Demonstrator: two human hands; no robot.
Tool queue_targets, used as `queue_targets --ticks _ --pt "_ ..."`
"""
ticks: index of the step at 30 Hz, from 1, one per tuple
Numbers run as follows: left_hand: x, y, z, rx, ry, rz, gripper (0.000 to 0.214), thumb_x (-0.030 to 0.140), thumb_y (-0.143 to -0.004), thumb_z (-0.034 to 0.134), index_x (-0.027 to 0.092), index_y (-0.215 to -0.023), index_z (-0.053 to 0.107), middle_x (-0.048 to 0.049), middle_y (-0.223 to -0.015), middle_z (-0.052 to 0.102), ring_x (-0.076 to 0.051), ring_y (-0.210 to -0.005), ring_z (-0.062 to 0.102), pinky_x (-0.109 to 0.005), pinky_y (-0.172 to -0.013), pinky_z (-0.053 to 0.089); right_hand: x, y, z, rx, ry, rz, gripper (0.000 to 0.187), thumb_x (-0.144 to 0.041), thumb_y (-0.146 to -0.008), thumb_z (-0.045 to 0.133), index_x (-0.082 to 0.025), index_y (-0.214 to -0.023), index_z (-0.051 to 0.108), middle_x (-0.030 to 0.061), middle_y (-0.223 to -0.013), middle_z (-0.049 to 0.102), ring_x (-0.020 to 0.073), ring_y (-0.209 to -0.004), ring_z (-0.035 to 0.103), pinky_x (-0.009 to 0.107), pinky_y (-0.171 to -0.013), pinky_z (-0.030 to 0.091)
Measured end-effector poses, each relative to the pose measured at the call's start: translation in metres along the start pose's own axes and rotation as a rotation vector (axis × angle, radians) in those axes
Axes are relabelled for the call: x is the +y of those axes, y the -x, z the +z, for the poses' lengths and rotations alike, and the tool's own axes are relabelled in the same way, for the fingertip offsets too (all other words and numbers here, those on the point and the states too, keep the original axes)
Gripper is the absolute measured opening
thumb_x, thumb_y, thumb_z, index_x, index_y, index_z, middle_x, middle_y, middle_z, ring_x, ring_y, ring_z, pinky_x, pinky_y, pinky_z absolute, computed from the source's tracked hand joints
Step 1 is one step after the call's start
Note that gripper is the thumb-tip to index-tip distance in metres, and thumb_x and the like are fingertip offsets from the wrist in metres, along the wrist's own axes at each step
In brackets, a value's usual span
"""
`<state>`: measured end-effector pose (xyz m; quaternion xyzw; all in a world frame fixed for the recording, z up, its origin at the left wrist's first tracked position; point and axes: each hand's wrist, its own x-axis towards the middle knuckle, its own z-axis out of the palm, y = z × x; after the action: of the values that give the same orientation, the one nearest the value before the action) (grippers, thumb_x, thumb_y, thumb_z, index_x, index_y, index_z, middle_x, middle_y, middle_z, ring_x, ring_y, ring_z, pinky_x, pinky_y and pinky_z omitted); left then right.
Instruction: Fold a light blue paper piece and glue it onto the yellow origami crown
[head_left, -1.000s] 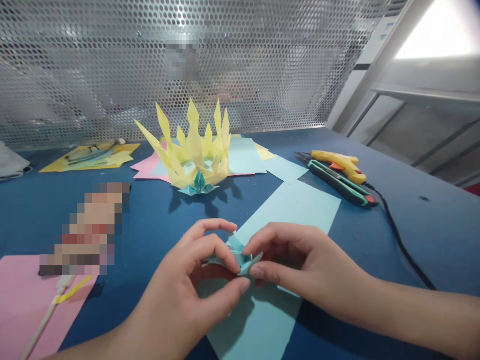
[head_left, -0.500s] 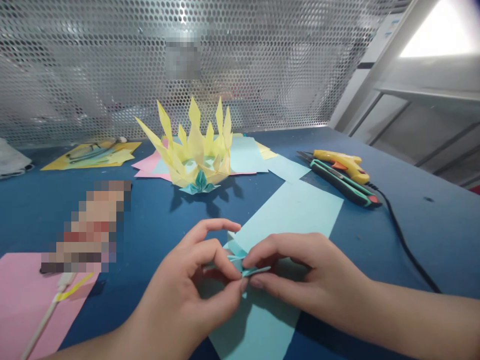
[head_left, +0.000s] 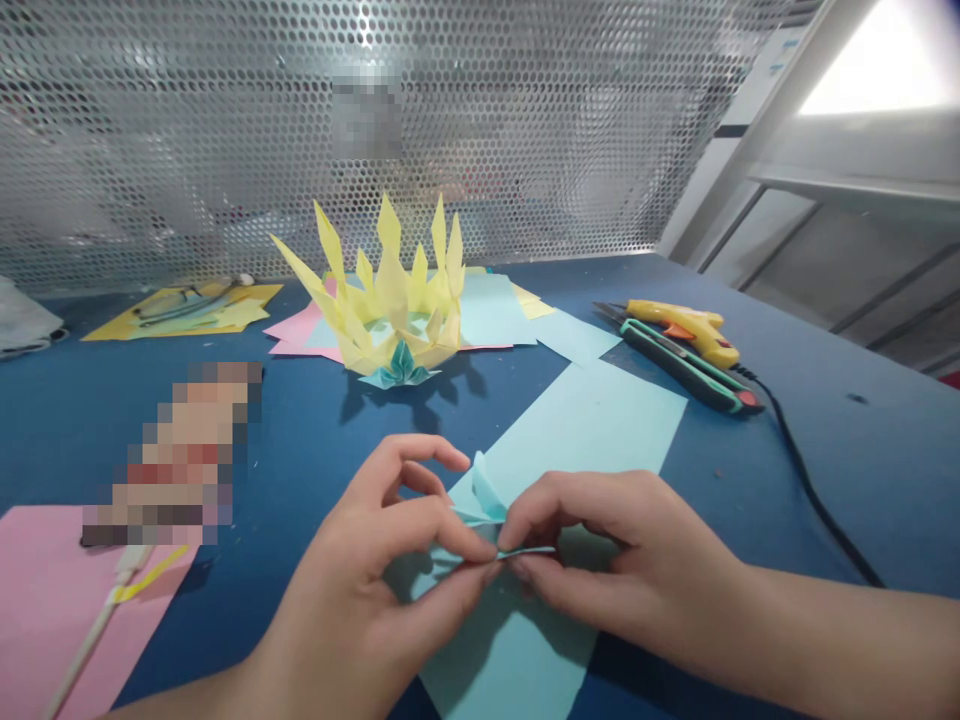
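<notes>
Both hands pinch a small folded light-blue paper piece [head_left: 480, 500] just above a long light-blue paper strip [head_left: 592, 420] on the blue table [head_left: 315, 440]. My left hand [head_left: 382, 580] grips it from the left with thumb and fingers closed. My right hand [head_left: 607, 560] pinches its right side, fingertips meeting the left hand's. One pointed flap of the piece stands up between the hands. Farther back stands a yellow spiky paper flower [head_left: 390, 300] with a small teal folded piece at its base.
A yellow glue gun [head_left: 686, 328] and a green utility knife [head_left: 686, 368] lie at the right, with a black cord [head_left: 810, 490] trailing toward me. Pink paper [head_left: 45, 600] lies at the near left, more coloured sheets [head_left: 187, 310] at the back. A perforated metal screen closes the rear.
The pinch point has shifted slightly toward me and right, and a pointed flap of the blue piece now stands up between the hands. Nothing else has moved.
</notes>
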<state>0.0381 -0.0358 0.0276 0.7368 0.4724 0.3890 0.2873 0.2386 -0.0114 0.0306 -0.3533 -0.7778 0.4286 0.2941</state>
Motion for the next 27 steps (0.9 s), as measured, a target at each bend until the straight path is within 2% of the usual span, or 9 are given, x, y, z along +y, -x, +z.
queue_targets --ticks 3,8,12,14,17,21,24,27 --pt "0.003 0.0 0.0 0.008 0.009 -0.023 0.021 0.013 -0.076 0.062 0.032 -0.067 0.066 0.0077 -0.106 0.047 -0.006 -0.088 0.054 -0.015 -0.082 0.044 0.002 -0.001 -0.001 0.005 -0.032 0.048 0.007 -0.019 -0.078 0.065 -0.021 -0.085 0.065 -0.0023 -0.069 0.065 0.0104 -0.062 0.06 0.02 -0.059 0.048" --pt "0.0 -0.001 -0.001 0.012 0.039 0.027 0.019 0.015 -0.078 0.062 0.032 -0.069 0.065 0.0071 -0.105 0.044 -0.006 -0.092 0.052 -0.014 -0.084 0.042 0.003 -0.007 -0.004 0.034 -0.152 0.118 0.023 -0.039 -0.077 0.071 -0.02 -0.09 0.064 0.0002 -0.072 0.064 0.0133 -0.067 0.061 0.024 -0.061 0.049" --pt "0.002 -0.001 0.0 -0.013 0.06 -0.03 0.017 0.017 -0.079 0.061 0.032 -0.071 0.062 0.0078 -0.106 0.045 -0.007 -0.099 0.051 -0.015 -0.089 0.04 0.003 -0.01 -0.006 0.057 -0.283 0.166 0.032 -0.045 -0.075 0.073 -0.02 -0.091 0.061 0.0007 -0.075 0.062 0.0132 -0.067 0.06 0.025 -0.06 0.049" --pt "0.002 0.0 0.001 -0.05 0.093 -0.059 0.017 0.016 -0.08 0.058 0.032 -0.073 0.059 0.0083 -0.108 0.046 -0.008 -0.102 0.051 -0.016 -0.089 0.041 0.003 -0.01 -0.006 0.056 -0.367 0.195 0.032 -0.044 -0.076 0.073 -0.019 -0.09 0.058 0.0005 -0.077 0.061 0.0124 -0.068 0.058 0.024 -0.06 0.049" --pt "-0.002 0.0 0.003 -0.079 0.14 -0.084 0.025 0.014 -0.081 0.057 0.037 -0.091 0.053 0.0085 -0.116 0.046 -0.01 -0.109 0.051 -0.021 -0.09 0.042 0.006 -0.009 -0.005 0.035 -0.491 0.224 0.026 -0.038 -0.079 0.072 -0.02 -0.086 0.054 -0.0012 -0.078 0.058 0.0099 -0.068 0.055 0.022 -0.06 0.046" --pt "-0.008 -0.003 0.003 -0.098 0.144 -0.156 0.043 0.017 -0.081 0.059 0.04 -0.114 0.043 0.005 -0.122 0.048 -0.013 -0.107 0.052 -0.026 -0.09 0.045 0.008 -0.006 -0.003 0.008 -0.429 0.164 0.016 -0.028 -0.084 0.066 -0.019 -0.08 0.054 -0.0012 -0.08 0.055 0.0091 -0.068 0.051 0.022 -0.061 0.044" --pt "-0.006 -0.007 0.001 -0.16 0.159 -0.207 0.031 0.02 -0.082 0.059 0.034 -0.109 0.05 0.0039 -0.11 0.056 -0.014 -0.097 0.056 -0.026 -0.084 0.046 0.005 -0.003 -0.002 0.008 -0.318 0.127 0.009 -0.023 -0.086 0.063 -0.02 -0.086 0.054 -0.0011 -0.082 0.056 0.0097 -0.07 0.053 0.023 -0.064 0.047" --pt "0.0 -0.011 -0.002 -0.213 0.19 -0.176 0.007 0.024 -0.086 0.055 0.028 -0.089 0.059 0.0044 -0.09 0.061 -0.012 -0.081 0.059 -0.023 -0.073 0.046 0.002 -0.003 -0.002 0.047 -0.274 0.124 0.024 -0.019 -0.08 0.068 -0.023 -0.097 0.051 -0.0032 -0.082 0.055 0.009 -0.07 0.054 0.022 -0.067 0.049"
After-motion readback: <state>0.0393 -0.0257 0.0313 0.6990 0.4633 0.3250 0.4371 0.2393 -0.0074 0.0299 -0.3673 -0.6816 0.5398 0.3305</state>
